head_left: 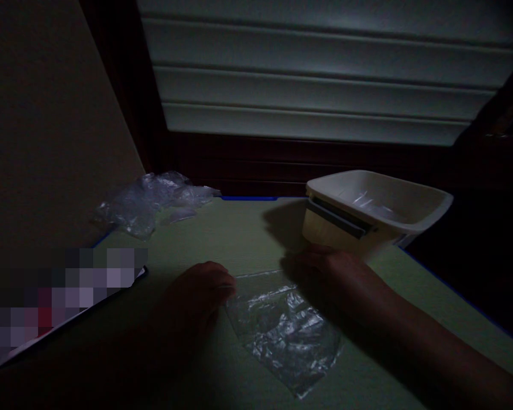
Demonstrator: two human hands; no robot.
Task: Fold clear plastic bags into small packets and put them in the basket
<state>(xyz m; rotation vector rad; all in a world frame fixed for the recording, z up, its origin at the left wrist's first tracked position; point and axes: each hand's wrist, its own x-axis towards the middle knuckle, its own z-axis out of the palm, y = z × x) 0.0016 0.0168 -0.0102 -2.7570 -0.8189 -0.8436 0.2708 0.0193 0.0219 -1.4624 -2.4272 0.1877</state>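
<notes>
A clear plastic bag (288,333) lies spread on the pale green tabletop (239,239), crinkled and shiny. At the bag's upper left corner, my left hand (207,285) has its fingers closed on the edge. My right hand (333,270) reaches over the upper right corner with its fingers together; its fingertips are dark, and whether they grip the bag is hard to see. Just beyond my right hand stands a cream plastic bin (380,199) with a dark handle on its side and some clear plastic inside.
A heap of crumpled clear plastic bags (149,199) sits at the far left of the table. A blurred-out flat object with a dark edge (85,307) is at the left. Behind the table are a dark wooden frame and a pale slatted shutter (303,74). The room is dim.
</notes>
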